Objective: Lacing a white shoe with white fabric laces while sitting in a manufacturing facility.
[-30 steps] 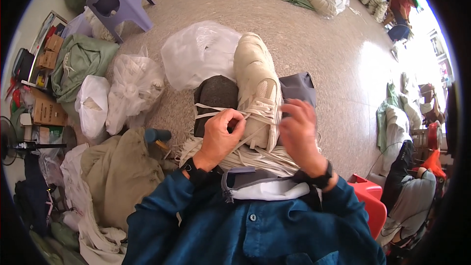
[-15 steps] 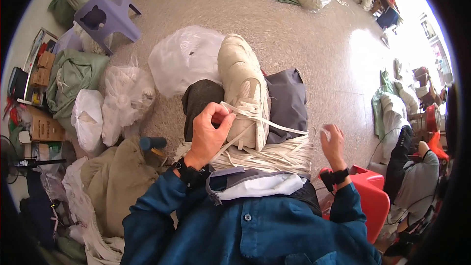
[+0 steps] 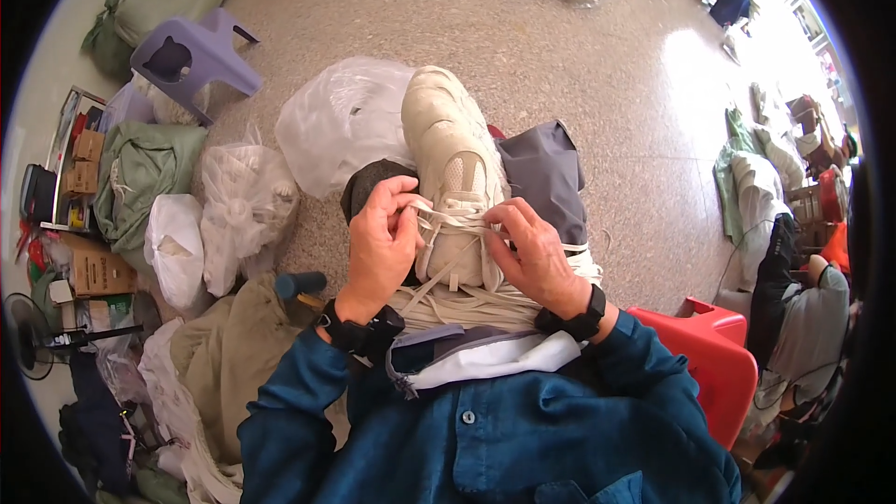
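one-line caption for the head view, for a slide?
Both hands, left hand and right hand, thread a white lace on a cream sneaker.

The person wears a dark blue buttoned shirt [image 3: 485,439] with long sleeves reaching the wrists. A black watch band [image 3: 571,322] circles the right wrist, and a wider black strap [image 3: 359,331] wraps the left wrist.

Matt cream mesh-and-cloth sneaker [image 3: 455,168] with flat woven laces [image 3: 448,220]; crinkled glossy plastic bag [image 3: 338,121] at ten o'clock; speckled polished stone floor [image 3: 597,65].
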Demonstrator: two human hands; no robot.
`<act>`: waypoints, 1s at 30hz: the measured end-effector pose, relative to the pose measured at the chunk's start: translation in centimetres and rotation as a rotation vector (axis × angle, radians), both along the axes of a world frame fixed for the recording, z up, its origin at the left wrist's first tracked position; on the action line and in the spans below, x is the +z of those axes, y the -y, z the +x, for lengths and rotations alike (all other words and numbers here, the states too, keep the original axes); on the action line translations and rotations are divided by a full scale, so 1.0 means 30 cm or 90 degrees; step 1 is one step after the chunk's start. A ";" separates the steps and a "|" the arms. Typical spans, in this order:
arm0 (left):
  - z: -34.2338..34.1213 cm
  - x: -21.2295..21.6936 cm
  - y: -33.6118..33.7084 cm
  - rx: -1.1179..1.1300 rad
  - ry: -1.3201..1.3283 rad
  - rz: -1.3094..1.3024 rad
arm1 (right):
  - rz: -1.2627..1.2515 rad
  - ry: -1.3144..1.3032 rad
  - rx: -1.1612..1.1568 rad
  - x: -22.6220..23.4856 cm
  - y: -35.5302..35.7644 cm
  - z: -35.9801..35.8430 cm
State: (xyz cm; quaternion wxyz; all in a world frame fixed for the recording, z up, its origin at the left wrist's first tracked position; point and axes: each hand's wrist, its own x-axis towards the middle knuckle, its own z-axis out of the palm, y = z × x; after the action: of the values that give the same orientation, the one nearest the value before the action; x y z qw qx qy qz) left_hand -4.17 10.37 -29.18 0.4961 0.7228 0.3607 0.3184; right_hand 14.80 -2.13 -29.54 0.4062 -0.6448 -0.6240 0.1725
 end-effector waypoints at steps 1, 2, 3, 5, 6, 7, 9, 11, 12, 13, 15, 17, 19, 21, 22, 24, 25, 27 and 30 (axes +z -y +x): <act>-0.002 0.022 -0.003 -0.008 0.045 -0.133 | -0.030 -0.059 -0.025 -0.002 0.003 -0.005; -0.005 0.041 -0.009 -0.015 0.089 -0.266 | -0.032 -0.060 -0.028 -0.007 0.004 -0.002; -0.015 0.056 -0.021 -0.017 0.089 -0.268 | -0.019 -0.048 -0.020 -0.013 0.007 0.004; -0.036 0.086 -0.053 -0.124 -0.020 -0.404 | -0.007 -0.036 -0.014 -0.016 0.016 0.017; -0.035 0.112 -0.060 -0.148 -0.061 -0.421 | -0.070 -0.076 0.004 -0.011 0.020 0.024; -0.040 0.095 -0.064 -0.151 -0.064 -0.422 | -0.133 -0.117 0.021 -0.005 0.026 0.032; -0.043 0.055 -0.068 -0.255 0.064 -0.544 | -0.131 -0.140 0.009 0.009 0.037 0.054; -0.025 0.042 -0.041 -0.232 0.100 -0.601 | -0.127 -0.162 -0.006 0.015 0.059 0.077; -0.021 0.017 -0.031 -0.215 0.130 -0.560 | -0.143 -0.170 0.005 0.019 0.075 0.091; -0.019 -0.003 -0.025 -0.199 0.161 -0.518 | -0.159 -0.177 0.015 0.021 0.092 0.104; -0.022 -0.029 -0.026 -0.215 0.183 -0.537 | -0.166 -0.162 0.020 0.022 0.131 0.124; -0.022 -0.047 -0.030 -0.260 0.046 -0.266 | -0.158 -0.149 0.030 0.028 0.168 0.137; -0.005 -0.034 -0.026 -0.265 0.010 -0.197 | -0.184 -0.165 -0.004 0.029 0.209 0.156; 0.007 -0.020 -0.016 -0.266 -0.027 -0.126 | -0.209 -0.160 -0.022 0.040 0.239 0.172; 0.010 -0.015 -0.008 -0.257 -0.046 -0.098 | -0.213 -0.168 -0.022 0.043 0.250 0.174; 0.020 -0.012 0.006 -0.248 -0.065 -0.070 | -0.202 -0.163 -0.015 0.048 0.265 0.164; 0.027 -0.012 0.012 -0.205 -0.089 -0.017 | -0.192 -0.157 -0.008 0.051 0.271 0.161; 0.036 -0.008 0.024 -0.162 -0.113 0.035 | -0.189 -0.153 -0.006 0.062 0.289 0.167; 0.029 -0.002 0.040 -0.089 -0.127 0.064 | -0.203 -0.146 -0.047 0.057 0.321 0.211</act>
State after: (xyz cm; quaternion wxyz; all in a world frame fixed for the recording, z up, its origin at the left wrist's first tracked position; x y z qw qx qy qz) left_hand -3.30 9.18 -29.24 0.4417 0.7982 0.3405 0.2277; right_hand 21.14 -11.77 -27.82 0.3735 -0.6995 -0.5143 0.3267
